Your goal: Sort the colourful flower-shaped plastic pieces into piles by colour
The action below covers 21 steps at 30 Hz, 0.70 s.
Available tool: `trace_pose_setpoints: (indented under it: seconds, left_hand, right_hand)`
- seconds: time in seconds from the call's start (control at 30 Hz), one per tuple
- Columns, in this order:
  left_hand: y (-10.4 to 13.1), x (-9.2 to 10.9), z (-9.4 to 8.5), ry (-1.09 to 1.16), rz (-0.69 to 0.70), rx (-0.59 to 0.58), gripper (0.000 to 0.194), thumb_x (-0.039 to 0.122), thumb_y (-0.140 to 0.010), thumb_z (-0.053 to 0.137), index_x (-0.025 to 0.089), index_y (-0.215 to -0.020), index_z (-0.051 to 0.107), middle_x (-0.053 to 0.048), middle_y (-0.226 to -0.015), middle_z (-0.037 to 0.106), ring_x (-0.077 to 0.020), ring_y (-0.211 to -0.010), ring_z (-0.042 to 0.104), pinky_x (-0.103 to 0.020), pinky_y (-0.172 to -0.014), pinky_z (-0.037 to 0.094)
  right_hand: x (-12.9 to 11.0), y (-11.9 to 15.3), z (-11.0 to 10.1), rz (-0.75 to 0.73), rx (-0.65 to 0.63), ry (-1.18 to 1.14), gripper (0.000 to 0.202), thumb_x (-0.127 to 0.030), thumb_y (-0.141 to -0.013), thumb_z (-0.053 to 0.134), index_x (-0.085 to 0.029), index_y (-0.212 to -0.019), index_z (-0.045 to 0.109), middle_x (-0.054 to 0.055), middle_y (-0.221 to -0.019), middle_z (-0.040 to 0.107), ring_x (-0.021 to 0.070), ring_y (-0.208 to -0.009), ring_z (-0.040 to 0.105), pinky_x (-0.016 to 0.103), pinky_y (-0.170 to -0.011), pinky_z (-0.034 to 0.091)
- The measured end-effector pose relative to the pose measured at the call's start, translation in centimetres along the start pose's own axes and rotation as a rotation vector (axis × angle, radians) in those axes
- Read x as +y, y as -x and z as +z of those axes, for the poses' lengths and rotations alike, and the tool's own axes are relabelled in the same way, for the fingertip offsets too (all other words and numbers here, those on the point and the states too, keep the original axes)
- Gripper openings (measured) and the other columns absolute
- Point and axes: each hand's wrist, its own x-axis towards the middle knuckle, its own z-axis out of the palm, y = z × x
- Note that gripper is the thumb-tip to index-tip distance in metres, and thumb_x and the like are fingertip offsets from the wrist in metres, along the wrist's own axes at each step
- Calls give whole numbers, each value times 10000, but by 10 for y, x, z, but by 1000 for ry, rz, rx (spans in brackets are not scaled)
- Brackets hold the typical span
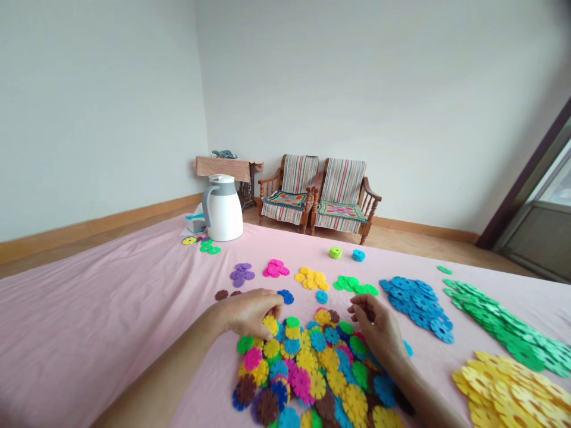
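Note:
A mixed pile of flower-shaped plastic discs (307,368) in several colours lies on the pink cloth in front of me. At the pile's far left edge, my left hand (252,312) has its thumb and fingers around a yellow flower disc (270,324). My right hand (379,330) hovers over the pile's right side, its fingers curled in; whatever they hold, if anything, is hidden. Just beyond the hands lie a dark blue disc (286,296) and a lighter blue disc (322,297). Brown discs (222,295) rest beside my left wrist.
Small purple (242,275), pink (276,268), yellow (311,278) and green groups (354,285) form a row. Larger blue (419,306), green (508,324) and yellow heaps (517,392) spread rightward. Behind stand two short stacks, lime (336,253) and blue (358,255), and a white jug (224,211).

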Motion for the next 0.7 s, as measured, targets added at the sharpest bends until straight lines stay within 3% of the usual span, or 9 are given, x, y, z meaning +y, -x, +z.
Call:
trace_pose_setpoints:
  seconds: [0.3,0.5,0.57,0.7]
  left_hand:
    - [-3,-8,2,203,-3,88,181,120,-659,500,170,-722,662,26,-634,610,-106,-562,514,-176,-487,323]
    - [-5,-14,4,379,-24,-11,210,178,-704,497,153,-774,694,3,-631,643,-120,-544,558,-172,-481,367]
    - [-5,-14,2,349,22,12,188,210,-719,523,154,-752,699,-9,-662,651,-130,-599,574,-178,-532,392]
    - [-8,-9,-1,282,66,169,227,261,-788,503,172,-801,712,-32,-815,673,-156,-787,587,-205,-712,413]
  right_hand:
    - [-3,3,3,-5,-23,48,197,-364,-772,475,-198,-861,531,47,-759,681,191,-673,648,299,-592,497]
    - [-1,3,4,-39,-24,80,172,-342,-774,473,-203,-848,543,41,-750,679,191,-670,639,297,-596,485]
    - [-1,3,4,-58,-17,98,156,-327,-775,468,-206,-837,545,36,-742,676,189,-672,634,296,-603,479]
    - [-9,6,7,-116,8,208,139,-289,-794,436,-213,-826,548,21,-727,660,178,-660,612,288,-611,452]
